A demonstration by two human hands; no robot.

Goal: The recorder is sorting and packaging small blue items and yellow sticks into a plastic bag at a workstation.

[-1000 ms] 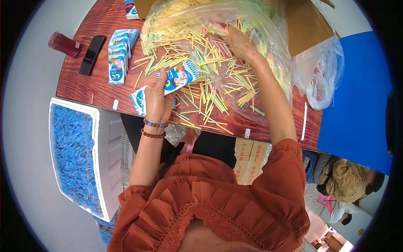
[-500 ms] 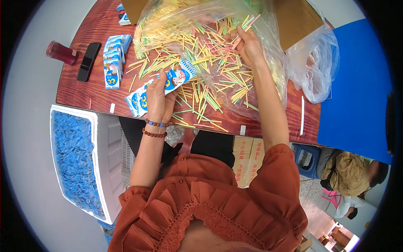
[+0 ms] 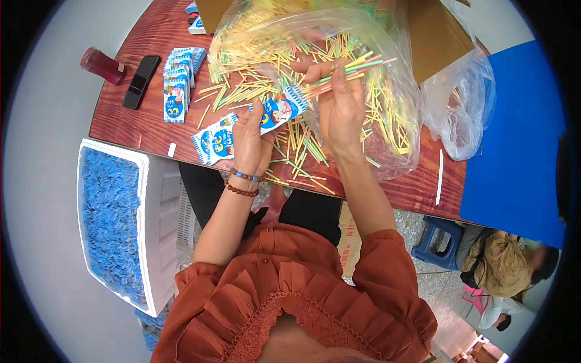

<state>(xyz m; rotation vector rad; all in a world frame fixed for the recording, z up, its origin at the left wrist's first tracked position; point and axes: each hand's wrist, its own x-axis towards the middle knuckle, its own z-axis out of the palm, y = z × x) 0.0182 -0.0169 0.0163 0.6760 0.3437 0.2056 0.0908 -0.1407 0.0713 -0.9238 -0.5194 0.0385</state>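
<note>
My left hand [image 3: 251, 142] holds a small blue and white packet [image 3: 282, 109] above the red-brown table [image 3: 130, 130]. My right hand [image 3: 340, 103] grips a bunch of thin coloured sticks [image 3: 354, 68], lifted just right of the packet's top. A big heap of loose yellow, green and pink sticks [image 3: 260, 72] lies under both hands, partly inside a clear plastic bag [image 3: 393, 121]. Two more packets [image 3: 213, 143] lie by my left wrist.
A row of stacked packets [image 3: 177, 81], a black phone [image 3: 141, 81] and a dark red bottle [image 3: 103, 65] sit at the table's left. A white crate of blue items [image 3: 115, 218] stands below. A cardboard box [image 3: 439, 36], another plastic bag [image 3: 463, 103] and a blue stool [image 3: 437, 245] are on the right.
My right hand has come back from the stick heap with a bunch of sticks, toward the packet. My left hand has kept the packet raised.
</note>
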